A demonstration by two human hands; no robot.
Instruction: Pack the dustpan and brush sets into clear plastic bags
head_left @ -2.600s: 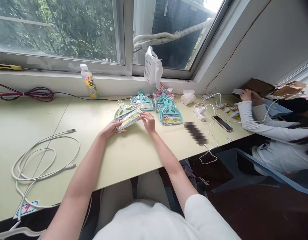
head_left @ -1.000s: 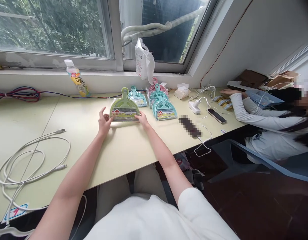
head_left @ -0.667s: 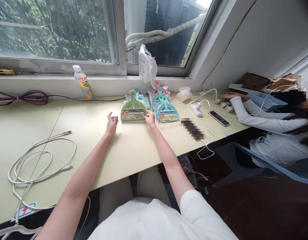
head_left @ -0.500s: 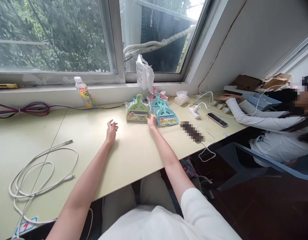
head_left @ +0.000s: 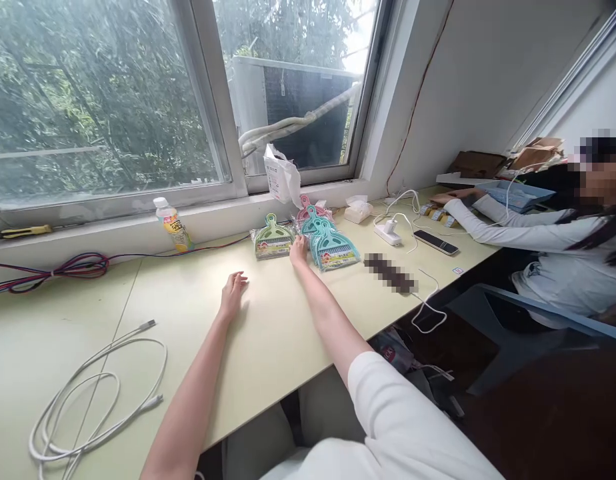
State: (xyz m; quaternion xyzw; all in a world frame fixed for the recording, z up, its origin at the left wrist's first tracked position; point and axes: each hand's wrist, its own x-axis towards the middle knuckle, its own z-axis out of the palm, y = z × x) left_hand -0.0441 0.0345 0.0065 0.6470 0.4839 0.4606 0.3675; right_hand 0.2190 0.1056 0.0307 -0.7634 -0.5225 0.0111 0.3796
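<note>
Lying on the pale yellow table (head_left: 268, 320) are several dustpan-and-brush sets in clear plastic wrap. My right hand (head_left: 299, 251) has its fingers closed at the right edge of the green dustpan set (head_left: 273, 243); the fingertips are partly hidden. Close to its right are overlapping teal dustpan sets (head_left: 333, 248), with a pink dustpan (head_left: 305, 212) behind them. My left hand (head_left: 233, 295) rests in front and to the left of the green set, fingers loosely bent and apart, holding nothing.
A drink bottle (head_left: 173, 225) and a white plastic bag (head_left: 282, 175) stand by the window. White cable (head_left: 101, 400) lies at left. Rightward are a tissue pack (head_left: 358, 209), power strip (head_left: 388, 233) and black phone (head_left: 436, 242). A co-worker's sleeve (head_left: 481, 223) rests on the table's far right.
The view has tilted upward. The green set looks smaller and better lined up, and the teal edge behind it no longer shows. My left hand has shifted slightly right.
</note>
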